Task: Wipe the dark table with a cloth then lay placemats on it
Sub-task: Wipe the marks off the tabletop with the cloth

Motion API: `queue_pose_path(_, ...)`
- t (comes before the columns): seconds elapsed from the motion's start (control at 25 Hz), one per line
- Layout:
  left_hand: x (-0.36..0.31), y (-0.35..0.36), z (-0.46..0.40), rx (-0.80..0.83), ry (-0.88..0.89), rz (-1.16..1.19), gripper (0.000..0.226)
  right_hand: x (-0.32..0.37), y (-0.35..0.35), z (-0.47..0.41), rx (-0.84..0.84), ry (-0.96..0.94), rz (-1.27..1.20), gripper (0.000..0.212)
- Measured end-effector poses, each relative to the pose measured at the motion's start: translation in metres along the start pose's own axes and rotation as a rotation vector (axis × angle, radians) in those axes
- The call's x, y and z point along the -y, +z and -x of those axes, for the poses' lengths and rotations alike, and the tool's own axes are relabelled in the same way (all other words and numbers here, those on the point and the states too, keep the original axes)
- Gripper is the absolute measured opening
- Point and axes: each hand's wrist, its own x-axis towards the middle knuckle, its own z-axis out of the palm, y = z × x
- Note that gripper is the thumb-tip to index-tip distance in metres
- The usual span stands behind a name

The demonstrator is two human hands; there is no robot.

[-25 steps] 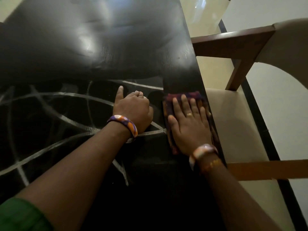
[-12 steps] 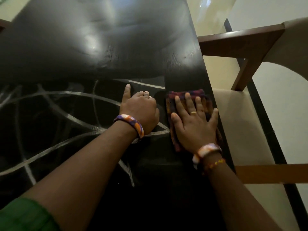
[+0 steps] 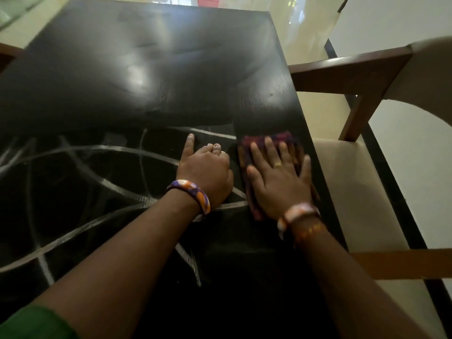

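Right hand point(image 3: 278, 184): flat, fingers spread, pressed on the cloth point(image 3: 247, 152) by the table point(image 3: 146, 77) edge.
Left hand point(image 3: 205, 170): beside cloth, forefinger straight, other fingers curled, holding nothing.

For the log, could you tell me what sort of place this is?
Probably a home dining area: a dark table with a cushioned wooden armchair drawn up beside it, on a glossy pale floor.
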Motion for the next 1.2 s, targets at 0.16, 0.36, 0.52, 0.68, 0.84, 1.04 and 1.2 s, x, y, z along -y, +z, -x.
queue_pose_path(0.16, 0.008, -0.005, 0.0, 0.077, 0.034, 0.048, 0.043, 0.011, 0.003, -0.011, -0.033, 0.045, 0.036, 0.053)
queue_pose_path(0.36, 0.032, -0.02, 0.022, -0.032, -0.118, 0.214, 0.052, 0.043, -0.015, -0.102, 0.05, 0.003, -0.012, 0.055)
queue_pose_path(0.52, 0.057, -0.019, 0.041, 0.049, -0.165, 0.104, 0.046, 0.028, 0.003, 0.005, -0.032, -0.055, 0.028, 0.053)
queue_pose_path(0.68, 0.078, -0.009, 0.041, 0.12, -0.195, 0.002, 0.046, 0.041, -0.002, -0.042, -0.04, 0.065, -0.042, 0.052)
queue_pose_path(0.84, 0.086, -0.005, 0.041, 0.196, -0.205, -0.06, 0.048, 0.076, -0.007, -0.083, 0.034, -0.037, -0.027, 0.052)
queue_pose_path(1.04, 0.087, -0.013, 0.039, 0.184, -0.113, -0.098, 0.043, 0.035, 0.006, 0.013, -0.034, -0.023, 0.018, 0.055)
queue_pose_path(1.2, 0.094, -0.007, 0.041, 0.195, -0.104, -0.044, 0.047, 0.055, -0.005, -0.072, -0.001, 0.147, -0.001, 0.053)
